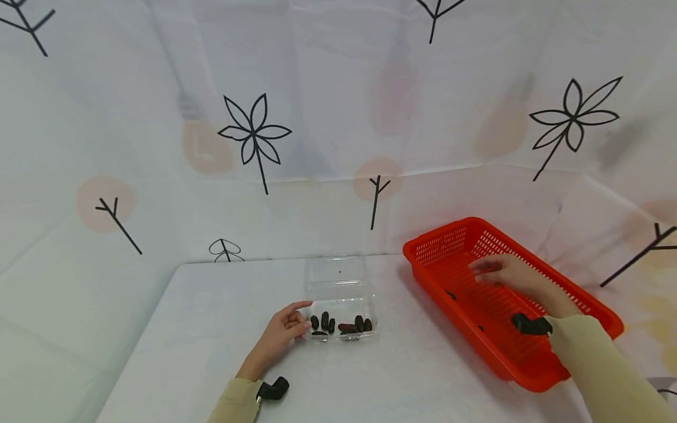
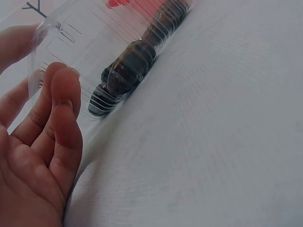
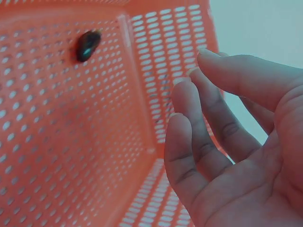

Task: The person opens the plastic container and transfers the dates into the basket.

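Left hand [image 1: 284, 330] pinches a clear box [image 1: 346, 305] of dark pieces [image 1: 325, 320]; relaxed, empty right hand [image 1: 505, 273] overhangs a red basket [image 1: 455, 317] holding more.

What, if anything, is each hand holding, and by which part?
The left hand holds the clear box by its left end; the right hand holds nothing.

Soft diffuse light, faint shadows

Here's the head view, high and set back, facing forward and down across the white table [image 1: 201, 341] to the printed cloth backdrop [image 1: 328, 129]. Left wrist: tilted, right up close, past the left hand [image 2: 35, 161] at the clear plastic clamshell [image 2: 90, 33], which the head view shares. Right wrist: equally tight, past the right hand [image 3: 236, 175] into the red perforated basket [image 3: 71, 123], also in the head view.
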Demonstrator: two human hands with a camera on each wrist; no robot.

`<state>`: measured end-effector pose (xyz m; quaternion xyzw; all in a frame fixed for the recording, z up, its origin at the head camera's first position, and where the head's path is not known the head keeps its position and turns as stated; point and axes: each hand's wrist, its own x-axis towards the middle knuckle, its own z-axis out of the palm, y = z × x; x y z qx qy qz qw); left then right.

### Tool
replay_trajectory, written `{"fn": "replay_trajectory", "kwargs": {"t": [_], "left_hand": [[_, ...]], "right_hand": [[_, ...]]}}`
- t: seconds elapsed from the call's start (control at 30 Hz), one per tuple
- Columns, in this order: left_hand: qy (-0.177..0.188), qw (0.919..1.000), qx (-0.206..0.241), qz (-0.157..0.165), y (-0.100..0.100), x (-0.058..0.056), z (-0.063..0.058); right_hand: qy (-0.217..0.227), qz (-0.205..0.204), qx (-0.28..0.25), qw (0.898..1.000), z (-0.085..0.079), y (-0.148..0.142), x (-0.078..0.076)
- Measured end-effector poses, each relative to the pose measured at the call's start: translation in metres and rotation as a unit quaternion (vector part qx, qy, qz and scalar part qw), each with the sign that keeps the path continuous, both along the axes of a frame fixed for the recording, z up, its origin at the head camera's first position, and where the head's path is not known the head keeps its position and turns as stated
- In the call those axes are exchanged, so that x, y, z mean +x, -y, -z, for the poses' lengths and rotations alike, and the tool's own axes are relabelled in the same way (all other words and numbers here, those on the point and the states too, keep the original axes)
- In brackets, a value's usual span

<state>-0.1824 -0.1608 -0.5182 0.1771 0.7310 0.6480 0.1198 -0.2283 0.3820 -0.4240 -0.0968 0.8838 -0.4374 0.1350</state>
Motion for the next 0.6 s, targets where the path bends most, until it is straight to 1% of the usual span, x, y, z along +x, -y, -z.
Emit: {"fn": "replay_trajectory", "kwargs": {"t": [0.1, 0.27, 0.43, 0.5, 0.6], "left_hand": [[-0.004, 1.0, -0.005, 0.0, 0.0, 0.0, 0.001], [-0.004, 1.0, -0.007, -0.002, 0.001, 0.001, 0.0], [-0.001, 1.0, -0.009, -0.004, 0.0, 0.001, -0.001], [-0.001, 0.9999, -0.011, -0.004, 0.0, 0.0, 0.0], [0.001, 0.9999, -0.014, -0.006, 0.001, -0.004, 0.009]], "right_hand": [[-0.015, -0.003, 0.008, 1.0, -0.009, 0.01, 0.003], [-0.04, -0.031, 0.007, 0.999, -0.024, 0.038, 0.001], [-0.058, -0.067, -0.009, 0.996, -0.031, 0.07, -0.004], [-0.057, -0.081, -0.018, 0.995, -0.033, 0.083, -0.007], [-0.051, -0.09, -0.012, 0.995, -0.034, 0.102, -0.01]]}}
